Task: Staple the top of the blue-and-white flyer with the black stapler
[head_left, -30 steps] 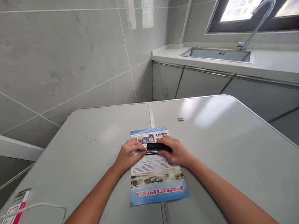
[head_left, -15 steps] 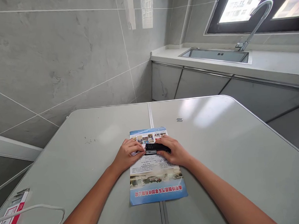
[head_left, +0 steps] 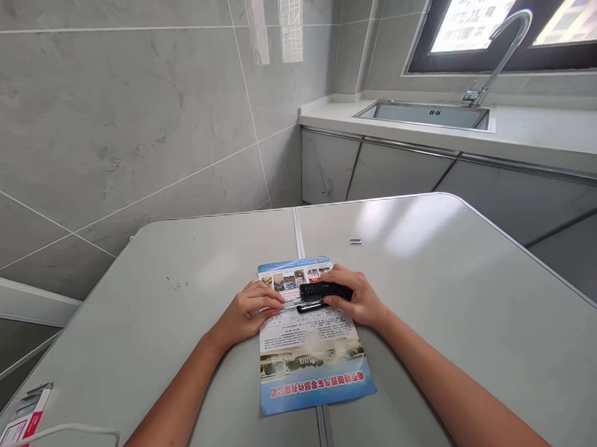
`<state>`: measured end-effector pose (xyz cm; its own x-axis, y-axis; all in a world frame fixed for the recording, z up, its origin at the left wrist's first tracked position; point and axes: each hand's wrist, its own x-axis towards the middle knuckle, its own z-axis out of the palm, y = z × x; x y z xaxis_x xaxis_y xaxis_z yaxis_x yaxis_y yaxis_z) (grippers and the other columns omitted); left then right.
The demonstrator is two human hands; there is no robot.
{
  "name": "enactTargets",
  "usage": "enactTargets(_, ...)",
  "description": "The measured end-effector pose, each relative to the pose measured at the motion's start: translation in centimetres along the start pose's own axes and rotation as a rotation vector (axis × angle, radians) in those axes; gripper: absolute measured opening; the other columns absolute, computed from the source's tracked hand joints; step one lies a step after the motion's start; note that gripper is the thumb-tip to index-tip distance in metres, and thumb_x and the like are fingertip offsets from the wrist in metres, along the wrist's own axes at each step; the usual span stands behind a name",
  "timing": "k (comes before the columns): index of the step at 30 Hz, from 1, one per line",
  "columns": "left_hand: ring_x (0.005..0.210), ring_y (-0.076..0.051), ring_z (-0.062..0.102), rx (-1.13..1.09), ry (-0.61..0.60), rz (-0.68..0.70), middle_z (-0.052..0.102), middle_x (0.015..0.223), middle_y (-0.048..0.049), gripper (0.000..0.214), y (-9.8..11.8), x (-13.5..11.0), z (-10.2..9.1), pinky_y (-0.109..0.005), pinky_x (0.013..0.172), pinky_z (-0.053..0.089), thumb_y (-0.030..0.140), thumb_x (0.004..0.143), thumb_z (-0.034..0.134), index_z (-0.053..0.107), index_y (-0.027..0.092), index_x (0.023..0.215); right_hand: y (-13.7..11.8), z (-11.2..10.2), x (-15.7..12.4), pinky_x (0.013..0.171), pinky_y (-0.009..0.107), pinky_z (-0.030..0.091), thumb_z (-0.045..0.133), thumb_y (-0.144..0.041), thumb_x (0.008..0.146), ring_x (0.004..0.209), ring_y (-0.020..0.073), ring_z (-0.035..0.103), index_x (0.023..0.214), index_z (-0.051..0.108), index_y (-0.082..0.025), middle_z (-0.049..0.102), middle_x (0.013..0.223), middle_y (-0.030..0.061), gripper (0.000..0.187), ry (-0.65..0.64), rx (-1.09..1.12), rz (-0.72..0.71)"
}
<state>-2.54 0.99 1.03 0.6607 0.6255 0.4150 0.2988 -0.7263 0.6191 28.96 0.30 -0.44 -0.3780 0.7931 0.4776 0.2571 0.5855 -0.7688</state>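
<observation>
A black stapler (head_left: 327, 290) lies over a printed leaflet (head_left: 315, 399), with its end turned left. My right hand (head_left: 357, 297) is wrapped round its right part, thumb on the near side. From the left end a thin silver metal strip (head_left: 291, 304) sticks out towards my left hand (head_left: 250, 311). The left fingertips and thumb are closed on that strip's outer end. Whether it is the stapler's staple tray or a row of staples is too small to tell. The leaflet lies flat, its print upside down to me.
A short silver row of staples (head_left: 355, 241) lies beyond the leaflet. Dark bits (head_left: 175, 283) are scattered on the table (head_left: 210, 248) at left. Front left are a red-and-white package (head_left: 19, 435) and a white cable (head_left: 69, 429). A sink (head_left: 423, 115) stands beyond.
My right hand has shifted the stapler to the right, away from the left hand. More of the silver strip now shows between them. The view has tilted slightly.
</observation>
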Motion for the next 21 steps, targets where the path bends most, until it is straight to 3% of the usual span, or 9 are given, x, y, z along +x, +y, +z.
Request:
enactTargets(6,0.086,-0.019,0.065,-0.1,0.151,-0.056,0.077,0.092,-0.0033,0.018,0.7,0.0,1.0,-0.033,0.082,0.051,0.025,0.085,0.083,0.075,0.025,0.101,-1.5,0.8,0.5,0.08,0.04,0.049,0.069,-0.045,0.094,0.087,0.0243,0.06,0.113,0.073,-0.023,0.075,0.093,0.0068,0.029,-0.106,0.071,-0.057)
enactTargets(11,0.077,-0.016,0.06,-0.129,0.127,-0.075,0.068,0.081,-0.0013,0.009,1.7,-0.1,1.7,-0.031,0.078,0.049,0.027,0.092,0.076,0.069,0.022,0.094,-3.0,2.8,0.3,0.082,0.042,0.047,0.065,-0.045,0.097,0.084,0.0236,0.057,0.113,0.07,-0.022,0.074,0.093,0.0066,0.028,-0.138,0.086,-0.084)
enactTargets(14,0.078,-0.016,0.06,-0.191,0.14,-0.164,0.068,0.084,-0.002,0.011,1.4,-0.4,1.9,-0.029,0.076,0.048,0.029,0.091,0.076,0.069,0.021,0.094,-3.2,3.1,0.2,0.083,0.042,0.048,0.067,-0.044,0.096,0.088,0.0252,0.057,0.113,0.07,-0.024,0.073,0.094,0.0073,0.027,-0.139,0.056,-0.027)
enactTargets(16,0.077,-0.016,0.059,-0.24,0.245,-0.272,0.067,0.084,-0.0014,0.021,0.9,-0.4,2.0,-0.028,0.075,0.048,0.032,0.086,0.081,0.069,0.022,0.099,-3.2,3.2,0.1,0.083,0.042,0.05,0.069,-0.042,0.095,0.091,0.0256,0.059,0.115,0.069,-0.025,0.073,0.096,0.0075,0.026,-0.089,0.032,0.044)
enactTargets(19,0.08,-0.016,0.058,-0.311,0.536,-0.423,0.062,0.084,-0.0006,0.03,0.0,0.0,2.0,-0.028,0.078,0.049,0.035,0.086,0.08,0.064,0.022,0.108,-2.9,3.4,0.1,0.081,0.039,0.051,0.072,-0.038,0.092,0.092,0.0247,0.061,0.115,0.069,-0.026,0.072,0.101,0.0073,0.026,-0.008,0.016,0.14)
enactTargets(21,0.084,-0.016,0.057,-0.365,0.7,-0.488,0.059,0.089,-0.0013,0.026,-0.6,0.2,1.9,-0.027,0.08,0.048,0.036,0.091,0.074,0.06,0.023,0.108,-2.8,3.8,0.0,0.08,0.038,0.05,0.073,-0.035,0.091,0.092,0.0239,0.061,0.112,0.069,-0.025,0.071,0.1,0.0067,0.024,-0.041,0.007,0.166)
